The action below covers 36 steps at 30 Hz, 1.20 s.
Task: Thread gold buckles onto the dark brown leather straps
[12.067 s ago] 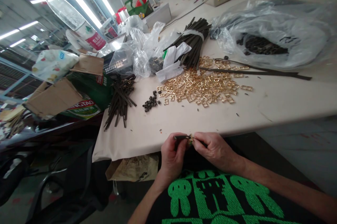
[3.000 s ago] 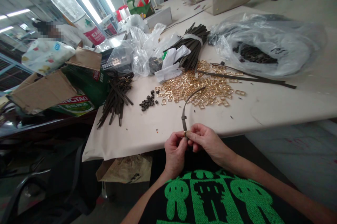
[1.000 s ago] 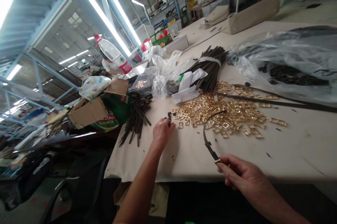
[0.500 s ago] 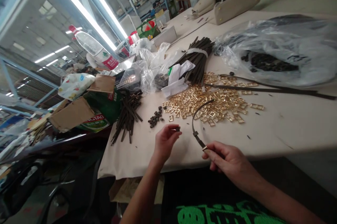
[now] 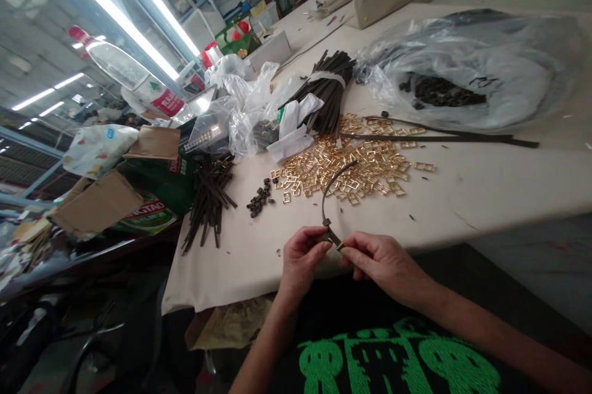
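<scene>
A thin dark strap point(image 5: 327, 200) curves up from my two hands, its free end over the gold buckles. My right hand point(image 5: 382, 258) pinches the strap's lower end, where a gold buckle point(image 5: 340, 246) shows at the fingertips. My left hand point(image 5: 303, 255) is closed on the strap just left of that, thumb against forefinger. A small dark loop point(image 5: 326, 222) sits around the strap above the left fingertips. Whether another loop is between the left fingers is hidden. Beyond the hands lie a heap of gold buckles point(image 5: 319, 166) and a small pile of dark loops point(image 5: 260, 198).
Dark straps point(image 5: 210, 203) lie at the table's left edge, and a tied strap bundle point(image 5: 330, 92) stands behind the buckles. A clear plastic bag point(image 5: 509, 86) holds dark pieces at right. A cardboard box point(image 5: 99, 203) and a plastic bottle point(image 5: 134, 73) are at left.
My left hand has moved right, bringing its small dark piece to the strap, and now grips there. The right hand with the strap has come slightly left. The view has shifted.
</scene>
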Each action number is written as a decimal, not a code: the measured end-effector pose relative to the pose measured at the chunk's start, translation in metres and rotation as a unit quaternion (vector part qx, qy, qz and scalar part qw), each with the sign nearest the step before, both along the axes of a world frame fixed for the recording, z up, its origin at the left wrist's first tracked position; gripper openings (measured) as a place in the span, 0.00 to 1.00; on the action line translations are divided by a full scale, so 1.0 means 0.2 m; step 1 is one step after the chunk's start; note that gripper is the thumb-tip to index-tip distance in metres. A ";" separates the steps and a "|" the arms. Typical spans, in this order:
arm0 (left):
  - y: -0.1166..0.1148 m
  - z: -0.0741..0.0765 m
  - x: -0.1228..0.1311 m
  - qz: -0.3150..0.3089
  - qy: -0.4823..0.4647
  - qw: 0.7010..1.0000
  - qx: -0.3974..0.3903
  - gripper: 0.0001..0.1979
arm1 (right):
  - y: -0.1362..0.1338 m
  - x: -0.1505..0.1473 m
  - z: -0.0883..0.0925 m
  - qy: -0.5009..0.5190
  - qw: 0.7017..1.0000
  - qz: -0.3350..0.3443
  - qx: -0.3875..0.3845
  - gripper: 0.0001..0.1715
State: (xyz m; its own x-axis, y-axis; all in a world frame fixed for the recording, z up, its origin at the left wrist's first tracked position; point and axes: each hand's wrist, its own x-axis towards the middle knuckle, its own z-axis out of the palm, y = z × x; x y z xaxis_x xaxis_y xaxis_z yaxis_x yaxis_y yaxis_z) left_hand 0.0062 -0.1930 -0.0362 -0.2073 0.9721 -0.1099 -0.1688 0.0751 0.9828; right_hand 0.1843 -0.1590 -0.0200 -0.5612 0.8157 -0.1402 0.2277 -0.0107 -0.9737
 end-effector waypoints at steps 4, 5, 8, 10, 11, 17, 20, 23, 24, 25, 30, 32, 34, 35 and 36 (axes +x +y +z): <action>0.00 -0.01 0.00 0.014 0.033 0.999 0.017 0.11 | 0.00 -0.01 0.00 0.014 1.000 0.008 -0.015 0.13; 0.00 -0.01 0.01 0.021 0.049 0.998 0.026 0.11 | 0.00 -0.01 0.00 0.014 1.000 0.010 -0.017 0.13; 0.00 -0.01 0.01 0.030 0.099 0.994 0.048 0.10 | -0.01 -0.02 -0.01 0.015 1.000 0.010 -0.025 0.14; -0.01 -0.02 0.01 0.019 0.116 0.992 0.054 0.10 | -0.01 -0.02 -0.02 0.023 0.999 0.008 -0.033 0.14; -0.01 -0.02 0.01 0.010 0.119 0.991 0.059 0.10 | -0.01 -0.02 -0.02 0.028 0.999 0.008 -0.038 0.14; -0.02 -0.04 -0.01 -0.006 0.098 0.993 0.059 0.09 | -0.01 -0.03 -0.02 0.026 0.999 -0.002 -0.021 0.13; -0.02 -0.05 0.00 0.021 0.042 0.999 0.024 0.08 | -0.01 -0.03 -0.01 0.018 1.000 -0.004 -0.011 0.12; -0.02 -0.04 0.00 0.016 -0.022 0.999 -0.019 0.08 | -0.01 -0.03 0.00 0.009 1.000 -0.002 -0.010 0.12; -0.01 -0.04 0.00 0.009 -0.037 0.999 -0.025 0.08 | -0.01 -0.03 -0.01 0.004 1.000 -0.001 -0.006 0.13; -0.01 -0.03 -0.01 0.003 -0.044 0.999 -0.024 0.08 | -0.01 -0.03 -0.01 -0.001 1.000 -0.001 -0.001 0.13; -0.02 -0.01 -0.01 -0.016 -0.004 1.000 0.024 0.06 | -0.01 -0.02 -0.02 -0.022 1.000 -0.009 0.019 0.14; -0.02 -0.02 0.00 -0.018 0.010 0.999 0.027 0.07 | -0.02 -0.01 -0.02 -0.034 0.999 -0.010 0.032 0.12; -0.02 -0.02 0.01 -0.011 0.003 1.000 0.012 0.08 | -0.02 0.00 -0.01 -0.052 0.997 -0.012 0.057 0.12; -0.03 -0.02 0.01 -0.009 -0.004 1.000 -0.001 0.09 | -0.01 0.01 0.00 -0.061 0.995 -0.012 0.072 0.11; -0.03 -0.02 0.01 -0.010 -0.013 1.000 -0.014 0.10 | -0.01 0.01 0.00 -0.070 0.994 -0.009 0.087 0.11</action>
